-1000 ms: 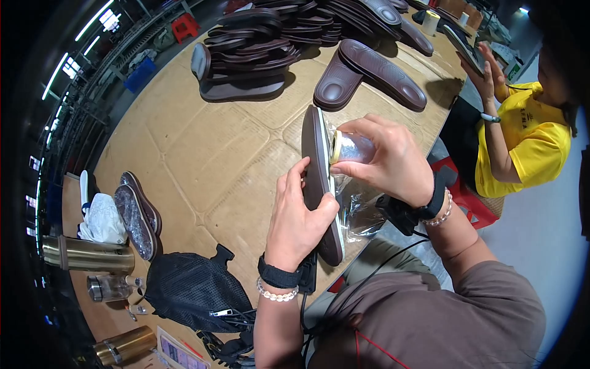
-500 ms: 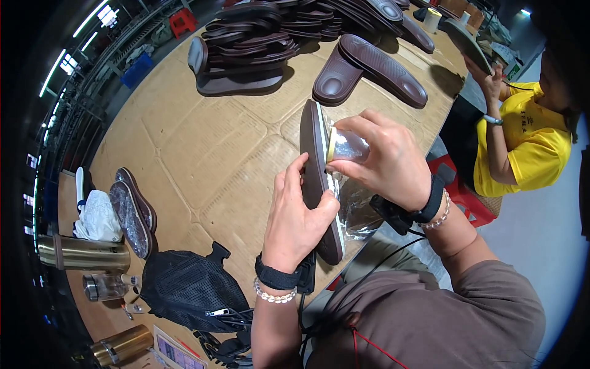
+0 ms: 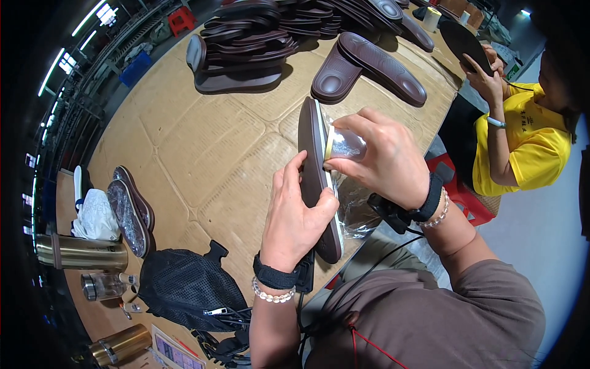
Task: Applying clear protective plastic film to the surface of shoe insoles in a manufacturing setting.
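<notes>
Tilted on its edge, a dark brown shoe insole [image 3: 311,138] with a white strip along its right side is held up over the near right of the table. My left hand [image 3: 294,215] is closed around its lower middle, thumb on the white side and fingers on the brown face. My right hand [image 3: 390,163] grips a clear, shiny roll-like piece with a yellow edge [image 3: 345,146], whose exact kind I cannot make out. That yellow edge is against the insole's white side. Crumpled clear plastic film [image 3: 356,215] hangs below my right hand.
Stacked brown insoles [image 3: 246,52] stand at the far side, with a crossed pair [image 3: 381,67] nearer. Film-wrapped insoles [image 3: 130,212], a metal flask [image 3: 83,253], a glass bottle [image 3: 104,286] and a black mesh bag [image 3: 187,286] are at left. A person in yellow [image 3: 522,141] sits right, holding a dark sole.
My hands and the insole keep nearly the same pose, shifted very slightly in the picture. The co-worker has turned the dark sole so that its broad face shows.
</notes>
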{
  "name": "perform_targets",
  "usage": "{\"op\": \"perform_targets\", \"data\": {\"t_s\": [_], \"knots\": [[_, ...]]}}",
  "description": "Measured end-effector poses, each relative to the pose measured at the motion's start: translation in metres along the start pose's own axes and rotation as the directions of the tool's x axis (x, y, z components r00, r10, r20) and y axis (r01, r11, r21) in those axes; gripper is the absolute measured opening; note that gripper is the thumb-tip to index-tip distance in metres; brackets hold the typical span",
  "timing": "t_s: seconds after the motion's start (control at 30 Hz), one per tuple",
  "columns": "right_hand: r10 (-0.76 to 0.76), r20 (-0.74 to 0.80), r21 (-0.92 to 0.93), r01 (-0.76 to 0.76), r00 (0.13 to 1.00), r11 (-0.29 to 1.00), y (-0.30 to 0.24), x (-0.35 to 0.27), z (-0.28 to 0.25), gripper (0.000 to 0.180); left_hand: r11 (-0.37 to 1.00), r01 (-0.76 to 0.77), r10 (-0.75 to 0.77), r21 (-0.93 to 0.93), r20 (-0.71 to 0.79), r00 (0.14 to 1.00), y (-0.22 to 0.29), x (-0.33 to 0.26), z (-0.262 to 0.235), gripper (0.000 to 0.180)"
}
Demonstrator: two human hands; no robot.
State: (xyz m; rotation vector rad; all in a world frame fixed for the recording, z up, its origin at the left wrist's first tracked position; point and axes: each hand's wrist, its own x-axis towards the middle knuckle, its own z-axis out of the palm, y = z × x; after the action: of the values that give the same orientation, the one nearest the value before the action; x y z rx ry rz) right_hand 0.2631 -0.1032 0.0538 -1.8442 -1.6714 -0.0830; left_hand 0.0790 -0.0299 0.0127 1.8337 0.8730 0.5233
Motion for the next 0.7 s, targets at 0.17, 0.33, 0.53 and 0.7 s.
{"op": "perform_targets", "data": {"t_s": [0.17, 0.33, 0.53, 0.7], "knots": [[0.023, 0.014, -0.027, -0.023, 1.000, 0.999, -0.003, 0.002, 0.000, 0.046, 1.000, -0.002, 0.002, 0.005, -0.003, 1.000, 0.000, 0.001, 0.000, 0.073], [0.021, -0.002, -0.069, -0.021, 1.000, 0.997, 0.000, 0.002, 0.000, 0.044, 0.999, 0.038, -0.038, -0.025, 0.000, 0.999, -0.001, 0.004, 0.002, 0.075], [0.007, -0.012, -0.004, -0.007, 1.000, 1.000, 0.000, 0.005, 0.007, 0.040, 0.934, 0.153, -0.114, -0.324, 0.138, 0.984, -0.012, 0.017, -0.010, 0.078], [0.001, -0.039, 0.029, 0.000, 0.999, 1.000, 0.001, 0.005, 0.012, 0.037, 0.892, 0.348, -0.283, -0.290, 0.243, 0.928, -0.006, 0.036, -0.019, 0.079]]}}
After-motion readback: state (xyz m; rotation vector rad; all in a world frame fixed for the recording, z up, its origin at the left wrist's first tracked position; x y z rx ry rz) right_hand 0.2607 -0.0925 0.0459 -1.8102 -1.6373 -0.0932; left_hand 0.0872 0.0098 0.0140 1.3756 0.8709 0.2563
